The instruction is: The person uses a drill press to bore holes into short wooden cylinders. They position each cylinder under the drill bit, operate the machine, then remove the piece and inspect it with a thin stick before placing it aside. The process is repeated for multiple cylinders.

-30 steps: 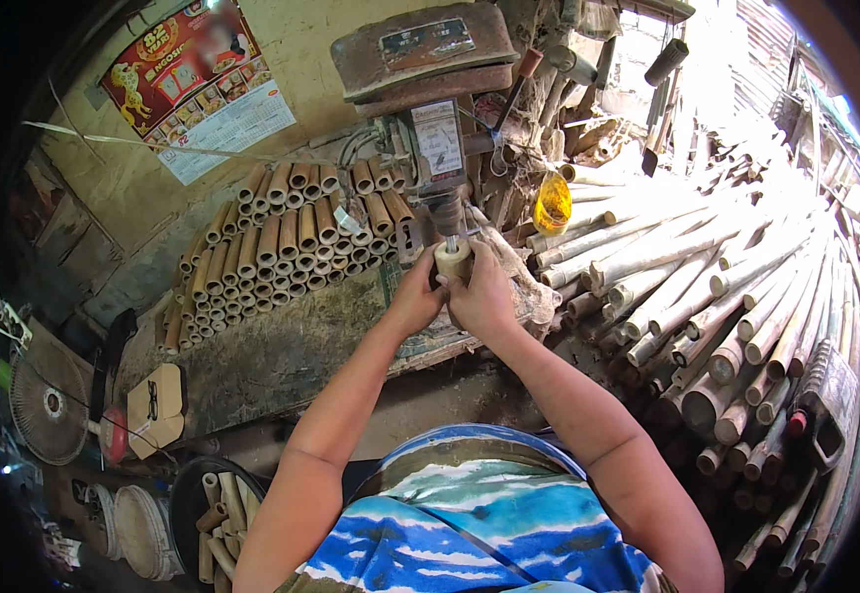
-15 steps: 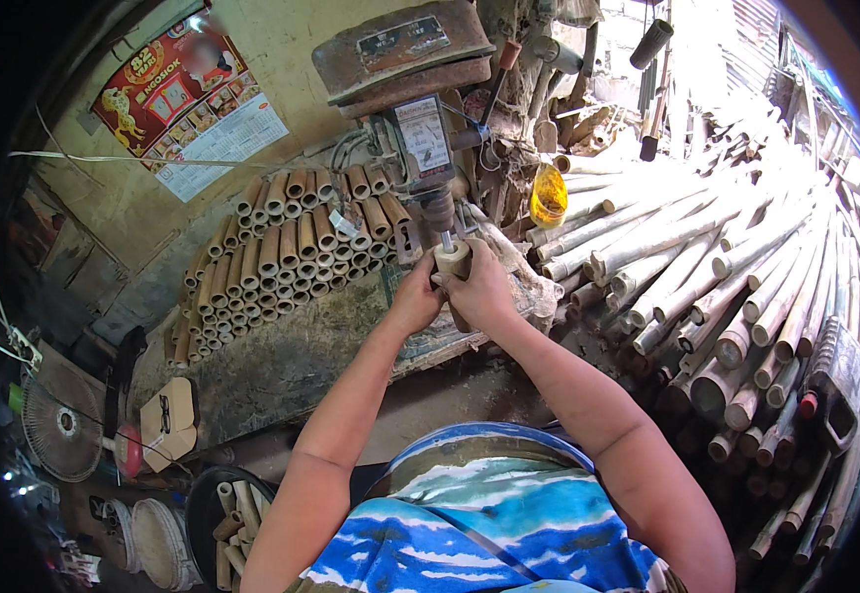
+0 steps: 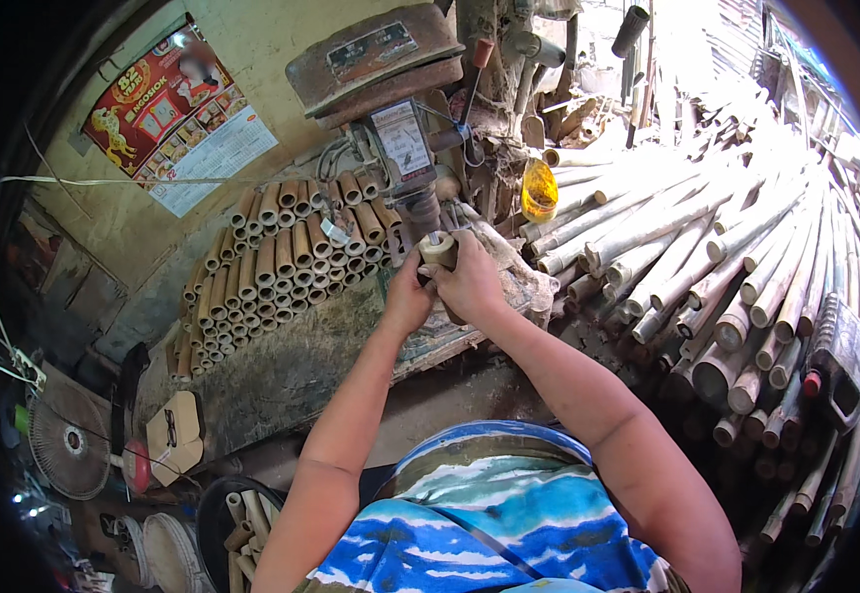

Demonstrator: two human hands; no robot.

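Both my hands grip a short bamboo tube [image 3: 437,249] beneath the drill press [image 3: 402,148]. My left hand [image 3: 407,299] wraps the tube's left side, and my right hand [image 3: 473,279] closes round its right side. The tube's pale cut end faces up toward the chuck [image 3: 418,211]. A metal bit shows at the tube's top end; how deep it reaches I cannot tell. My fingers hide most of the tube's lower part.
Short bamboo tubes [image 3: 282,259] are stacked left of the drill on the worn workbench [image 3: 282,366]. Long bamboo poles [image 3: 667,237] lie piled at right. A yellow container [image 3: 539,191] hangs behind. At lower left are a fan [image 3: 72,440], an open cardboard box [image 3: 175,435] and a tub of tubes [image 3: 215,514].
The whole view has shifted a little, so the drill and bench sit slightly further left. Both hands still hold the bamboo tube under the drill, and its top end now sits closer to the chuck.
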